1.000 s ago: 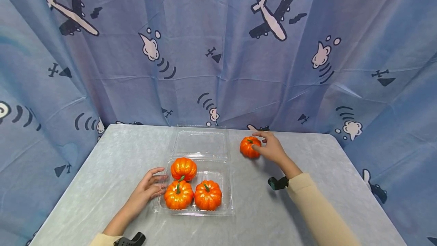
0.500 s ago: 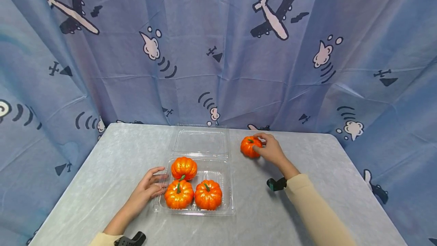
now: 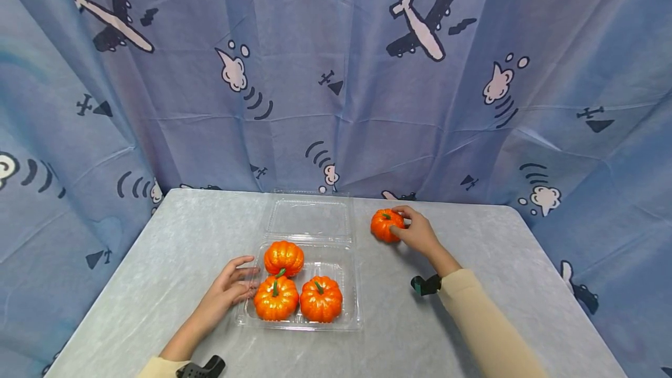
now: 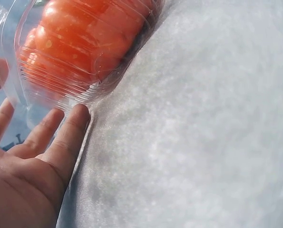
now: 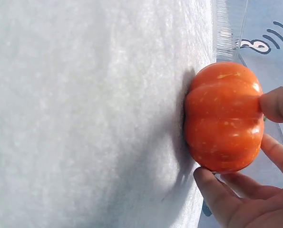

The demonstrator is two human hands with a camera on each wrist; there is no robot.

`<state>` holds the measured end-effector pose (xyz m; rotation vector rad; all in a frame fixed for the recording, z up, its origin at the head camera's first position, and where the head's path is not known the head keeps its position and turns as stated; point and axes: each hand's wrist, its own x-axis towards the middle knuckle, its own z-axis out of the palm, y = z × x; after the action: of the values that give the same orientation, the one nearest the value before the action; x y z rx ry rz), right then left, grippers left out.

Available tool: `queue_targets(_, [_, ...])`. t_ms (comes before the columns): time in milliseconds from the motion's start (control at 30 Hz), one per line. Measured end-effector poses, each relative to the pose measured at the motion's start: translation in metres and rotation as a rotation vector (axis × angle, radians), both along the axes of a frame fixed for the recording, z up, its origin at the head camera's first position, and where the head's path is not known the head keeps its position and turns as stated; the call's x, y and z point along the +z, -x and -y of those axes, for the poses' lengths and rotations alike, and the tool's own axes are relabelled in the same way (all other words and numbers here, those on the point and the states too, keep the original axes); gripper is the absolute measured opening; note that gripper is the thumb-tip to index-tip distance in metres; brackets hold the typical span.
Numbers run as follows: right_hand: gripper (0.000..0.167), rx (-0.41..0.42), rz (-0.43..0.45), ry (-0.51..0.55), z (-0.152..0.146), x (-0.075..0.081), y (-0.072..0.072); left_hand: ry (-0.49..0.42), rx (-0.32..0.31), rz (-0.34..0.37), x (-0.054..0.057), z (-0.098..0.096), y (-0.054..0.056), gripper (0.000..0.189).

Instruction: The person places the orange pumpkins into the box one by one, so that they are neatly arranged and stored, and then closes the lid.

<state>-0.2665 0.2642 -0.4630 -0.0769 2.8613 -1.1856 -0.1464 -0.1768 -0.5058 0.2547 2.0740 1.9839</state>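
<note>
Near the table's (image 3: pixel 388 319) far edge, the right hand (image 3: pixel 418 232) holds an orange pumpkin (image 3: pixel 384 226) between thumb and fingers; leftward, three more pumpkins (image 3: pixel 276 301) sit in a clear container (image 3: pixel 349 284), its lid (image 3: pixel 310 220) folded back; the left hand (image 3: pixel 227 289), fingers straight and parted, touches the container's left side.

Upright at two o'clock from the open clear-plastic hinged box (image 3: pixel 336 267): glossy orange ribbed pumpkin (image 3: pixel 384 226); inside, three matching pumpkins (image 3: pixel 276 301).

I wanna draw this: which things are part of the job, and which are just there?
Probably the job:
clear box
its open lid
three pumpkins inside
one pumpkin outside

Just there:
plane-patterned curtain
table underneath
black wrist gadgets
</note>
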Motion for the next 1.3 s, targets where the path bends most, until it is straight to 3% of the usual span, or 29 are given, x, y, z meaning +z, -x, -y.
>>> queue_targets(600, [0.047,0.011,-0.09,0.107,-0.005,-0.007,-0.002,-0.012,0.001,-0.017,0.001,-0.002,-0.001,0.057])
queue_targets(800, [0.048,0.017,-0.116,0.127,-0.005,-0.001,-0.006,-0.015,-0.008,-0.026,0.003,-0.001,-0.002,0.057])
queue_targets(1033, [0.048,0.08,-0.179,0.156,-0.001,0.011,-0.016,-0.006,-0.016,-0.031,0.003,-0.001,-0.002,0.056])
queue_targets(1300, [0.048,0.104,-0.194,0.167,0.009,0.022,-0.027,0.009,0.008,0.019,0.003,-0.003,-0.001,0.056])
